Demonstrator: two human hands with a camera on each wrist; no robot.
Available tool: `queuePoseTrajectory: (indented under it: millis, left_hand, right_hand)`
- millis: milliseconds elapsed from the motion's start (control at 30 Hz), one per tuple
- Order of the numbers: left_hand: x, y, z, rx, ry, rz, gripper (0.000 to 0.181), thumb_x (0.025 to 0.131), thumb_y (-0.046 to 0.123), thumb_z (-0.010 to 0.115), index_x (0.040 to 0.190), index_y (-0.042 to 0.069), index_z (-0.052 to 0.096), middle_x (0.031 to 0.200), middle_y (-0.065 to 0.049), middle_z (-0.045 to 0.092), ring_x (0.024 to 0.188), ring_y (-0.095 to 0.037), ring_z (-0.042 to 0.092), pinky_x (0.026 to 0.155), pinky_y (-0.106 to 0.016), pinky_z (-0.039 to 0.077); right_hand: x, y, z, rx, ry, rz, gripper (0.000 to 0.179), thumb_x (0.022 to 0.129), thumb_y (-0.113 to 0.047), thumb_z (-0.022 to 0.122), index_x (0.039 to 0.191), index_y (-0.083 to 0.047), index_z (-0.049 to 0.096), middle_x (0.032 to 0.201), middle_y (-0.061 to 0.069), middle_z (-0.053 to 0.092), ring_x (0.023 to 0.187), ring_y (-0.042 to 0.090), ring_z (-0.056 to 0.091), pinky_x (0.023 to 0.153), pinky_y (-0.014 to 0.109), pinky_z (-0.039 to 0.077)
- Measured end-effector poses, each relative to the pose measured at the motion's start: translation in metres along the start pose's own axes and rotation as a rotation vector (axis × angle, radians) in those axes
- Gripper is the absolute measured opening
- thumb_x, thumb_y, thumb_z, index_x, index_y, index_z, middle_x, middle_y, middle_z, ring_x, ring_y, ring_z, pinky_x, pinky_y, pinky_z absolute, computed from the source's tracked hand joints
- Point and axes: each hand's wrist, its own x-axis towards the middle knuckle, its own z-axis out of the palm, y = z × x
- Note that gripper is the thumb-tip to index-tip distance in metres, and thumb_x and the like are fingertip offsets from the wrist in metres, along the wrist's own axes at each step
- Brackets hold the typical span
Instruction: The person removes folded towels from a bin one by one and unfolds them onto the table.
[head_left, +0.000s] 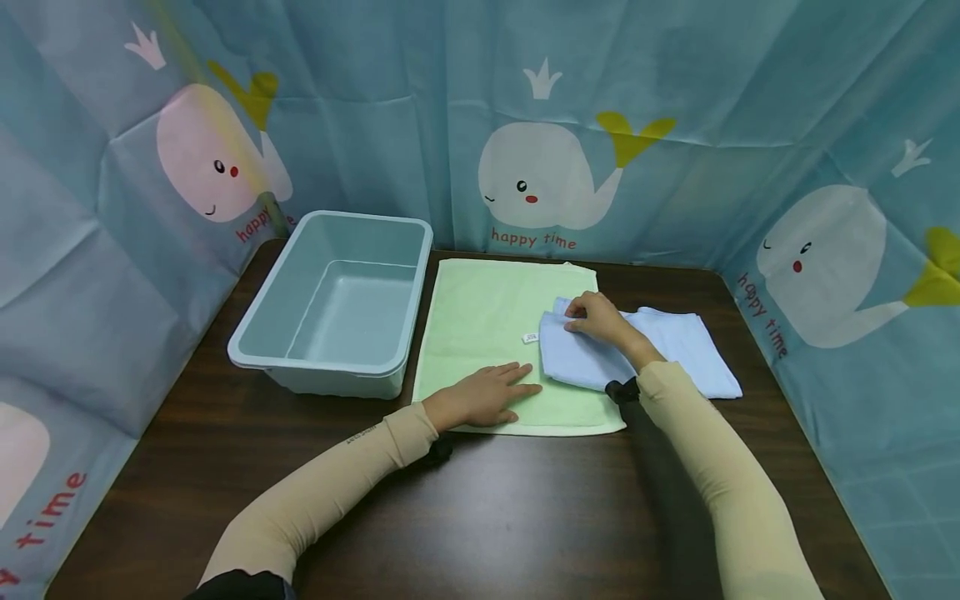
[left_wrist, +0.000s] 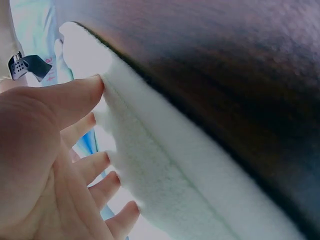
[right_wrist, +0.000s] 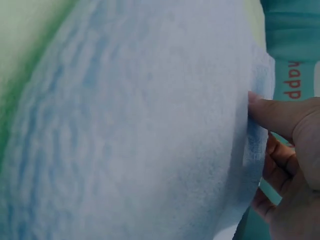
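Note:
A pale green towel (head_left: 480,317) lies spread flat on the dark table. My left hand (head_left: 486,397) rests on its near part with the fingers spread; the left wrist view shows the fingertips touching the pale cloth (left_wrist: 140,150). On the right part of the green towel lies a light blue towel (head_left: 577,358), folded over on itself, with another part stretching right onto the table. My right hand (head_left: 602,321) pinches the blue towel's far edge, and the right wrist view has the thumb (right_wrist: 275,114) on one side of the cloth and fingers behind it.
A grey-blue plastic basin (head_left: 327,367) stands at the left of the green towel, with nothing seen inside. A small white label (head_left: 530,338) shows beside the blue cloth. Blue curtains (head_left: 390,158) printed with whales enclose the table's (head_left: 495,517) back and sides.

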Motion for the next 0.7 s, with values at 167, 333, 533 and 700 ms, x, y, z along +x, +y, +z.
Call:
queuePoseTrajectory:
  millis: [167,333,533,700]
  left_hand:
    - [-0.001,0.001,-0.002,0.002,0.004,0.006,0.062,0.101,0.039,0.053,0.157,0.028,0.029,0.168,-0.004,0.015,0.156,-0.025,0.017,0.125,-0.041,0.026]
    - [0.0,0.002,-0.003,-0.013,0.025,0.014,0.061,0.1,0.038,0.057,0.155,0.025,0.034,0.167,-0.007,0.02,0.155,-0.026,0.021,0.124,-0.041,0.027]
    - [0.001,0.003,-0.002,-0.022,0.062,-0.003,0.063,0.098,0.038,0.061,0.154,0.021,0.037,0.165,-0.008,0.025,0.153,-0.026,0.025,0.123,-0.039,0.03]
    - [-0.001,0.003,-0.001,-0.054,0.101,-0.059,0.07,0.094,0.042,0.065,0.153,0.016,0.038,0.164,-0.008,0.029,0.153,-0.026,0.028,0.122,-0.039,0.032]
  right_hand:
    - [-0.007,-0.006,-0.006,0.033,0.013,0.014,0.015,0.086,-0.016,0.077,0.094,-0.008,0.068,0.099,0.012,0.069,0.093,0.025,0.058,0.087,0.04,0.046]
    - [-0.026,-0.013,-0.017,0.076,0.027,-0.007,0.011,0.086,-0.019,0.077,0.093,-0.012,0.072,0.093,0.008,0.072,0.085,0.022,0.061,0.079,0.036,0.047]
    - [-0.053,-0.016,-0.026,0.1,0.058,-0.044,0.011,0.085,-0.022,0.079,0.092,-0.015,0.075,0.088,0.004,0.073,0.079,0.019,0.06,0.071,0.032,0.048]
    - [-0.082,-0.027,-0.031,0.113,0.078,-0.083,0.011,0.083,-0.024,0.08,0.091,-0.018,0.077,0.082,0.0,0.072,0.076,0.016,0.061,0.069,0.03,0.049]
